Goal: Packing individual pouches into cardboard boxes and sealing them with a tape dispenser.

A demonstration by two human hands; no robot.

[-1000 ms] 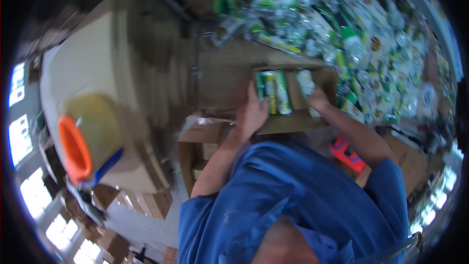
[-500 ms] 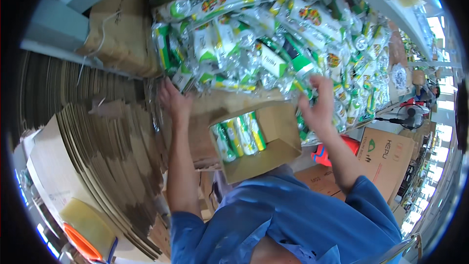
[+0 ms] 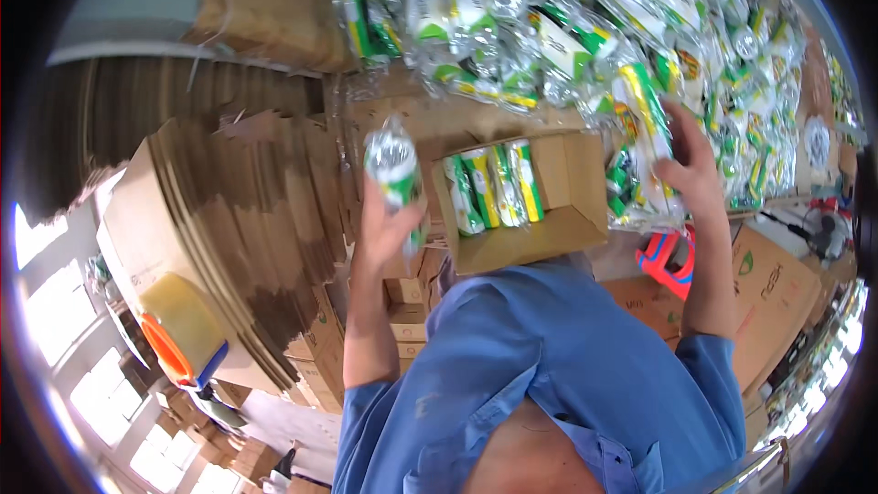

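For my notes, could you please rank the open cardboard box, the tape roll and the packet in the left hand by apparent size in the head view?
1. Open cardboard box
2. Tape roll
3. Packet in the left hand, though it looks close to the roll and sits nearer the camera.

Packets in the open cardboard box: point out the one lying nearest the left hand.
The leftmost packet of the four in the open cardboard box, against its left wall, lies closest to the left hand, which holds another packet.

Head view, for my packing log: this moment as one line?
left hand: holds packet | right hand: holds packet | carton: open, four packets inside
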